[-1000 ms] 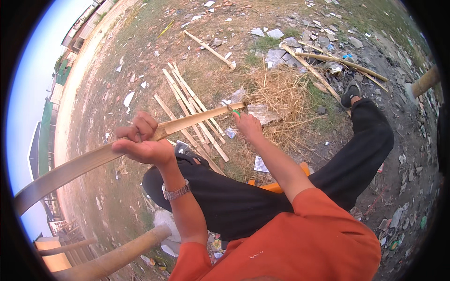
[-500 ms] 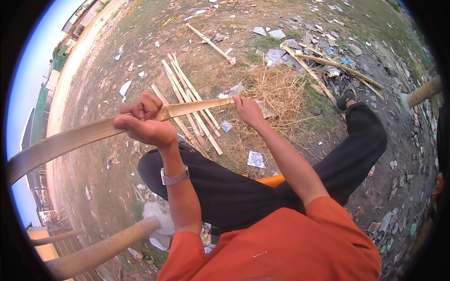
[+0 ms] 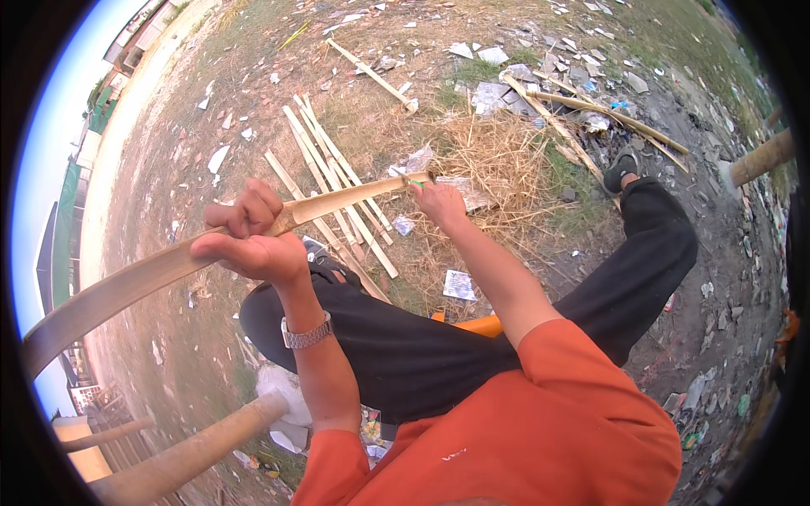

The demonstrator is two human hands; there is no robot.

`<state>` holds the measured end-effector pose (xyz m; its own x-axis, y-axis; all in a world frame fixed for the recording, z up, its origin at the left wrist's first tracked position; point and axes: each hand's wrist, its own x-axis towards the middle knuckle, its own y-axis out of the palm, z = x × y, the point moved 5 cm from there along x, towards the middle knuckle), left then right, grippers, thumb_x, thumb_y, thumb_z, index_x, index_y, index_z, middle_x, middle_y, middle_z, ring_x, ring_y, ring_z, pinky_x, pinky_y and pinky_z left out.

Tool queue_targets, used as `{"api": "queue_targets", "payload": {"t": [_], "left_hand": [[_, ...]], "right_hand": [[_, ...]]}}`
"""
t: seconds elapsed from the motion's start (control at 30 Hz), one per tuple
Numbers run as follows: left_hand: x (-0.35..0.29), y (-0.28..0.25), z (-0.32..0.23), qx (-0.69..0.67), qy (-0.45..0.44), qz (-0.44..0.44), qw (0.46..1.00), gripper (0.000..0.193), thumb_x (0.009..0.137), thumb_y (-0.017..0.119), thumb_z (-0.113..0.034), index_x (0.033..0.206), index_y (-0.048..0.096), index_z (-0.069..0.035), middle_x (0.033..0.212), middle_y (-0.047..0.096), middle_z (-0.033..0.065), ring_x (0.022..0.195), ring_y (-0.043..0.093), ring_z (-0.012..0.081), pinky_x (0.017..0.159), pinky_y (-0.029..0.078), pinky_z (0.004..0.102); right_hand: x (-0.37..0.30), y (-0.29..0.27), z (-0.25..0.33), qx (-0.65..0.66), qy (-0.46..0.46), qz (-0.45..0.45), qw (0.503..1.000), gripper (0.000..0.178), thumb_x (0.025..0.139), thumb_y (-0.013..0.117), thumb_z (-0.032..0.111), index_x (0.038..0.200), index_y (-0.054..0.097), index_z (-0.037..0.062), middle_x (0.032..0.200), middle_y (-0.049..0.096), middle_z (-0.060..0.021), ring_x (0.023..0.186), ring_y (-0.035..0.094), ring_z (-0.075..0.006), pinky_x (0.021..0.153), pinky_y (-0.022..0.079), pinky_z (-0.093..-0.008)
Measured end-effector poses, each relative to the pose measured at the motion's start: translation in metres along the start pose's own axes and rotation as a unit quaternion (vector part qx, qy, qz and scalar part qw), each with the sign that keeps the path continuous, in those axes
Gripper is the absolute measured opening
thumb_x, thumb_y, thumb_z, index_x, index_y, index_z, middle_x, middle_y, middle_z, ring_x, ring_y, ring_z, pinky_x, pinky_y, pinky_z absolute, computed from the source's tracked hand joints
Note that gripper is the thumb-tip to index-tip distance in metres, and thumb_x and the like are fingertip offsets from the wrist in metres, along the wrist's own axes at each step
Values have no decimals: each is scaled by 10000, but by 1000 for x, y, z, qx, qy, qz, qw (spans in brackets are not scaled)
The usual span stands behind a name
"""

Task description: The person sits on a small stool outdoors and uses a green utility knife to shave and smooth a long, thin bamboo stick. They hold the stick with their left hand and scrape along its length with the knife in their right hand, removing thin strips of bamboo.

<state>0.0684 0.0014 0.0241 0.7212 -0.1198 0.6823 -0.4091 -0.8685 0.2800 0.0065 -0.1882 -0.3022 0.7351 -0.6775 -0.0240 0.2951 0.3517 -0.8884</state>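
A long split bamboo strip (image 3: 135,282) runs from the far left edge to the middle of the view, its hollow side showing toward the right end. My left hand (image 3: 261,240), with a metal watch on the wrist, is closed round it near a node. At the strip's right end, the fingers of my right hand (image 3: 439,202) are pressed together. A small bit of green shows at the fingertips, with a dark spot at the tip of the strip; what these belong to is too small to tell.
Several narrow bamboo strips (image 3: 329,173) lie on the ground beyond my left knee. Dry straw (image 3: 498,160) is heaped right of them. More bamboo pieces (image 3: 565,135) rest near my right foot. A thick pole (image 3: 194,443) stands at lower left, another pole (image 3: 764,158) at far right.
My right hand has shifted slightly right and down at the strip's end, and a green bit now shows at its fingers. My left hand has moved a little left and down, still gripping the strip.
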Motion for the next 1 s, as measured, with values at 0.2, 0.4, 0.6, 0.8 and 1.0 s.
{"api": "queue_targets", "payload": {"t": [0.2,0.4,0.6,0.8,1.0], "left_hand": [[2,-6,-3,1,3,-31,1000,574,894,281,-666,649,213,-152,491,127,-45,453,159,79,467,125,225],[8,10,4,-14,-8,-40,999,581,887,275,-679,666,243,-142,514,157,-38,486,168,86,473,131,228],[6,7,2,-73,-1,-30,997,735,760,202,-842,688,313,-119,529,179,-25,506,197,111,513,190,256],[4,6,-2,-43,-3,-35,998,693,812,195,-793,703,310,-119,524,195,-12,513,213,126,521,200,260],[2,7,-3,-63,2,-55,996,693,812,264,-785,679,309,-107,536,185,-13,506,196,113,489,173,260]], "right_hand": [[2,12,-90,-35,153,90,983,585,957,328,466,900,681,3,804,661,-205,803,658,-350,660,522,-449],[-41,-29,-39,207,214,91,950,636,943,295,503,994,629,-36,959,632,-263,964,593,-415,862,439,-493],[-63,-72,28,329,113,56,936,570,950,310,488,841,570,-8,802,620,-195,767,586,-331,743,431,-433],[-86,-105,44,354,94,110,924,600,954,291,479,949,596,-38,950,616,-268,942,580,-396,850,422,-462],[-94,-102,43,364,98,80,923,591,945,319,501,904,589,-22,900,617,-234,872,588,-367,794,428,-446]]}}
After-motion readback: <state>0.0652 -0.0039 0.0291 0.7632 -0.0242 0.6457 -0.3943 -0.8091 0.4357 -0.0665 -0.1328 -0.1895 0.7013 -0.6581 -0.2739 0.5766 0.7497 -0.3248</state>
